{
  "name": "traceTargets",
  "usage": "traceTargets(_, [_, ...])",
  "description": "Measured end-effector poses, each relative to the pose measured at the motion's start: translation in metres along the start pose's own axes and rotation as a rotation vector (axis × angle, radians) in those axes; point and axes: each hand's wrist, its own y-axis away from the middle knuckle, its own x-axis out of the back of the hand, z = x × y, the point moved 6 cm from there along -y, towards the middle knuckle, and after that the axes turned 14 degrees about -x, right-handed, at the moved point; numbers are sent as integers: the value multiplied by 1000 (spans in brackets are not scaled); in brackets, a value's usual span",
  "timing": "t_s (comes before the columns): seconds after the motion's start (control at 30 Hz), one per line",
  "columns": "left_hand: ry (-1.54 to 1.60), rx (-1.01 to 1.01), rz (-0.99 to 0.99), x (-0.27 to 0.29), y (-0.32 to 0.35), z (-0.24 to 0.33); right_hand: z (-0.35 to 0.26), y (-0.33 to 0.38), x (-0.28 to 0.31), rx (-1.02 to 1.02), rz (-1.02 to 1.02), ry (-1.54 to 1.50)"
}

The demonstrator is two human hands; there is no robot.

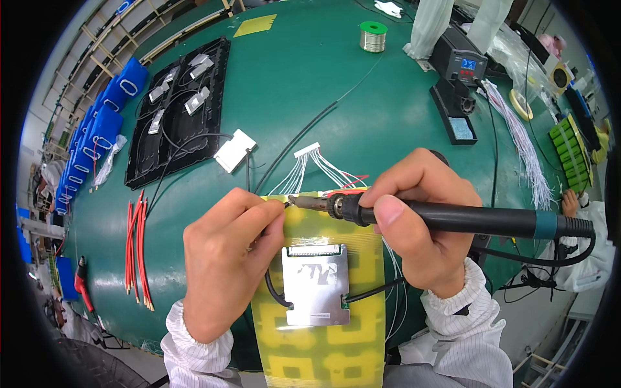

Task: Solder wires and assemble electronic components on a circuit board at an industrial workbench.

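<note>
My right hand point(424, 226) grips a soldering iron point(491, 221) by its black handle, pen-like. The iron's tip points left and meets the end of a black wire pinched in my left hand point(233, 255). Both are over the top edge of a yellow-wrapped battery pack point(365, 258). On the pack lies a silver circuit board point(317, 288) with black wires point(275, 294) coming from both sides. A white connector point(307, 150) with thin white wires fans out above the pack. My fingers hide part of the black wire, and I cannot tell whether the tip touches the pack.
Red wires point(138, 252) lie at left, below a black case point(178, 113) with silver parts. A white box point(235, 151) sits beside it. Farther back are a solder spool point(373, 37), soldering station point(459, 61) and iron stand point(454, 113). White wires point(517, 142) hang at right, near another person's hand point(570, 203).
</note>
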Motion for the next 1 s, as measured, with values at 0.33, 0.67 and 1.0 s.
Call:
traceTargets(0.33, [-21, -12, 17, -1, 2, 1, 9, -2, 3, -60, 34, -90])
traceTargets(0.67, [-14, -36, 48, -2, 2, 1, 10, -3, 5, -85, 50, -118])
traceTargets(1.0, [7, 7, 23, -2, 2, 0, 12, -4, 5, -96, 20, -156])
